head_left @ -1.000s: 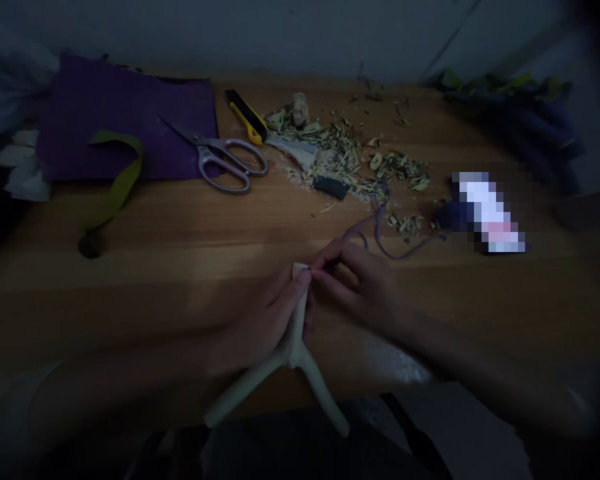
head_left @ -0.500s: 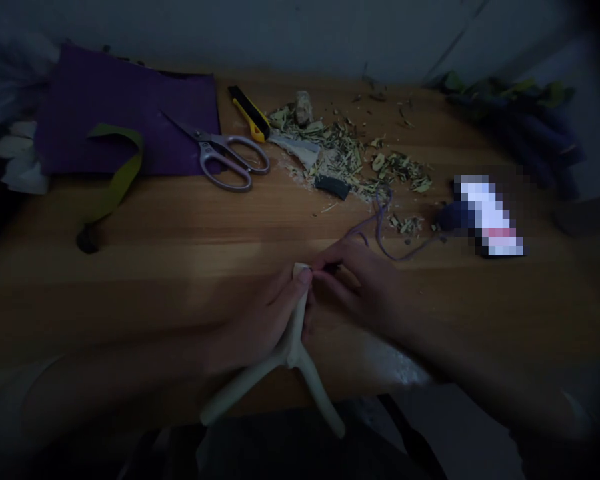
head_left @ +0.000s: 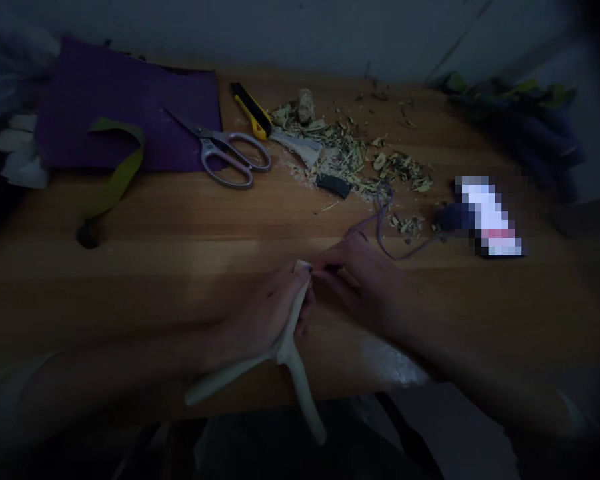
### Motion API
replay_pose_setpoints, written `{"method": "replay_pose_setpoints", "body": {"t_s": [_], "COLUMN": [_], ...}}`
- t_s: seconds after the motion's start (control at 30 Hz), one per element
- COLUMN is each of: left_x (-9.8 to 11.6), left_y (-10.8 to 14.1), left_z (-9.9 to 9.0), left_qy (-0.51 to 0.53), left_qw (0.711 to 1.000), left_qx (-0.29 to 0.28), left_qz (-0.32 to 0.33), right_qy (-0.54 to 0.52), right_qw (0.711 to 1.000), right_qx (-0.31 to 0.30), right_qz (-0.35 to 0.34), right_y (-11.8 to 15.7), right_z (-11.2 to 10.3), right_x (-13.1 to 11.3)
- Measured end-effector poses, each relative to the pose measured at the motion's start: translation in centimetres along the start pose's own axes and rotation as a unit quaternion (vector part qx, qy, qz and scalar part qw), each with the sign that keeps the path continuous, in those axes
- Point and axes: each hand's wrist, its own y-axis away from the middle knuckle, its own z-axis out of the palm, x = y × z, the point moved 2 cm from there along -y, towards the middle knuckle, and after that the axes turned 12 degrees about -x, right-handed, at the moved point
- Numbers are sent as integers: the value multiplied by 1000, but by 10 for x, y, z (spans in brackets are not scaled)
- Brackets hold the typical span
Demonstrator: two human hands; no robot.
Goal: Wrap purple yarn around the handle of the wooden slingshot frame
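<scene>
A pale, peeled Y-shaped wooden fork (head_left: 284, 348) is gripped by its single stem in my left hand (head_left: 265, 313). Its two prongs point back toward me, past the table's near edge. The thumb presses close to the stem's cut end. Just right of that end, my right hand (head_left: 365, 283) pinches a thin purple cord (head_left: 380, 220), which shows as a dark bit at the left thumb. Behind the right hand the cord loops over the table toward a dark blue ball (head_left: 453, 217). The fingertips hide most of the cord at the stem.
Scissors (head_left: 235, 160) lie partly on a purple sheet (head_left: 130, 100), with an olive strip (head_left: 120, 173) alongside. A yellow-black utility knife (head_left: 253, 110) lies beside wood shavings (head_left: 345, 150). At right are a blurred-out phone (head_left: 490, 217) and dark gloves (head_left: 525, 127).
The fork's prongs have swung left as it turned in my left hand. My right hand stays pinched by the stem's end, nearly unmoved.
</scene>
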Motion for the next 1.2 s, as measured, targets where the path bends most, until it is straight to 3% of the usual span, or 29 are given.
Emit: {"method": "replay_pose_setpoints", "body": {"t_s": [0.13,0.43,0.57,0.7,0.9,1.07,1.2], "left_x": [4,6,8,8,2,5,12], "left_y": [3,5,7,7,6,8,11], "left_z": [3,2,0,-1,-2,1,3], "left_qy": [22,-38,-78,-26,50,43,58], "left_qw": [1000,999,997,999,998,996,988], "left_qx": [-5,-9,3,-27,-38,-81,-127], "left_qz": [-13,-22,-19,4,11,-7,-70], "right_qy": [-4,-38,-113,-291,-517,-529,-521], "right_qw": [1000,999,990,946,827,802,789], "right_qx": [2,-14,-8,14,-42,-113,-217], "right_qz": [-3,28,79,139,215,254,243], "right_y": [1,2,6,8,3,2,3], "right_z": [0,1,4,8,11,8,5], "right_x": [0,-2,3,11,13,17,26]}}
